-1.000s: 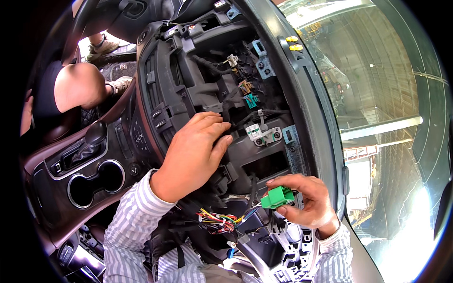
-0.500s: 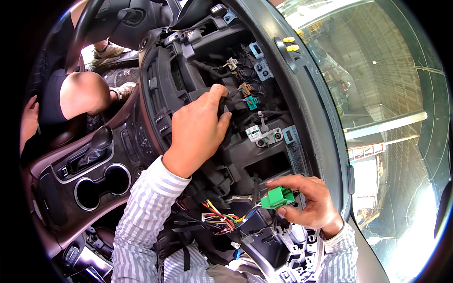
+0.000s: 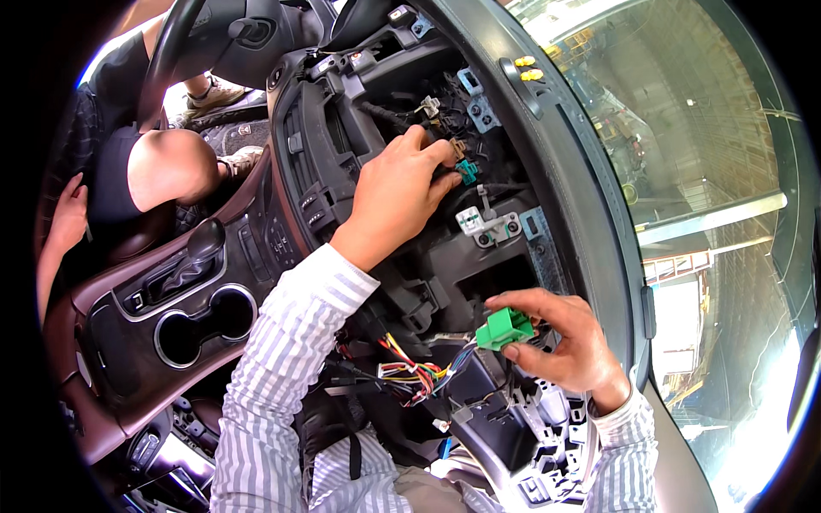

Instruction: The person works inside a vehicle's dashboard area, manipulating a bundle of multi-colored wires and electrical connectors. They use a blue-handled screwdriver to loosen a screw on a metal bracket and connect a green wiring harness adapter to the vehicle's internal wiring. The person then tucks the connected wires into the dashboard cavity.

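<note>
My left hand [image 3: 395,190] reaches into the opened dashboard [image 3: 505,188], its fingers curled at a brown connector [image 3: 458,147] and a teal connector [image 3: 467,172]; what they grip is hidden. A cream connector [image 3: 429,106] sits just above them, and a white connector on a metal bracket [image 3: 479,224] lies below. My right hand [image 3: 556,342] holds a green connector [image 3: 505,327] between thumb and fingers, with coloured wires [image 3: 415,376] running from it toward the lower left.
Another person [image 3: 167,167] sits at the left by the steering wheel [image 3: 162,60]. The console has a gear lever [image 3: 203,241] and cup holders [image 3: 205,329]. The windscreen [image 3: 710,154] runs down the right. Dark and silver trim pieces [image 3: 539,445] lie below my hands.
My left hand has moved up and right, deeper into the dashboard toward the brown and teal connectors. My right hand, still holding the green connector, has risen slightly.
</note>
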The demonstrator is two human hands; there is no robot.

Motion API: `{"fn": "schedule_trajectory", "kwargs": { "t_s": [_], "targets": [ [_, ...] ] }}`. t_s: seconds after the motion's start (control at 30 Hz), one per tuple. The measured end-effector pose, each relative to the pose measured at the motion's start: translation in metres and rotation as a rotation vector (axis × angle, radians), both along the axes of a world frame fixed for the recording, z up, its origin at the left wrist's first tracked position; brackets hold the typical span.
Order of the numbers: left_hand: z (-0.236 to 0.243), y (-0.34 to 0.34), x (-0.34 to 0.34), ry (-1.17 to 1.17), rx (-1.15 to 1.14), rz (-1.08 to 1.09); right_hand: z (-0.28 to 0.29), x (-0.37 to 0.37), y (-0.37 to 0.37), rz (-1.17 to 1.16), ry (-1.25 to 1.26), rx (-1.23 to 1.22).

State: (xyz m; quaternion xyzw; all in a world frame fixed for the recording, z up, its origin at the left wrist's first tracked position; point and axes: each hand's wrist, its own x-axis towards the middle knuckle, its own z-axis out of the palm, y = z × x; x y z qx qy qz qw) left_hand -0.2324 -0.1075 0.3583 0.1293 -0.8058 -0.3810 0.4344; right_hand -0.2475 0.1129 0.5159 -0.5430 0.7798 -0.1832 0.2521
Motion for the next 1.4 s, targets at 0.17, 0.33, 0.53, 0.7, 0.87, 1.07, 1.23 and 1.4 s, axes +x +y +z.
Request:
{"fn": "schedule_trajectory", "kwargs": {
  "t_s": [0.17,0.33,0.53,0.7,0.87,1.07,1.23,1.4],
  "targets": [
    [-0.009,-0.001,-0.003,0.005,-0.045,0.023,-0.003,0.008,0.0,-0.017,0.014,-0.028],
    [-0.007,-0.002,-0.006,-0.028,-0.014,0.001,-0.005,0.016,0.002,-0.032,0.087,-0.096],
    [-0.01,-0.005,-0.004,-0.12,-0.018,-0.011,-0.022,0.051,0.019,0.041,0.157,-0.104],
    [-0.01,-0.004,-0.007,-0.115,-0.019,-0.011,-0.041,0.069,0.041,-0.133,-0.005,-0.139],
    [-0.019,-0.011,-0.015,-0.092,-0.08,0.01,-0.061,0.069,0.051,-0.428,-0.284,-0.148],
    [-0.002,-0.006,-0.011,-0.105,-0.089,-0.03,-0.086,0.08,0.071,-0.534,-0.298,-0.351],
    [-0.013,-0.02,-0.008,-0.154,-0.052,-0.067,-0.108,0.128,0.066,-0.429,-0.127,-0.367],
    [-0.02,-0.026,-0.021,-0.047,-0.15,-0.097,-0.175,0.181,0.093,-0.311,-0.065,-0.38]
  ]
}}
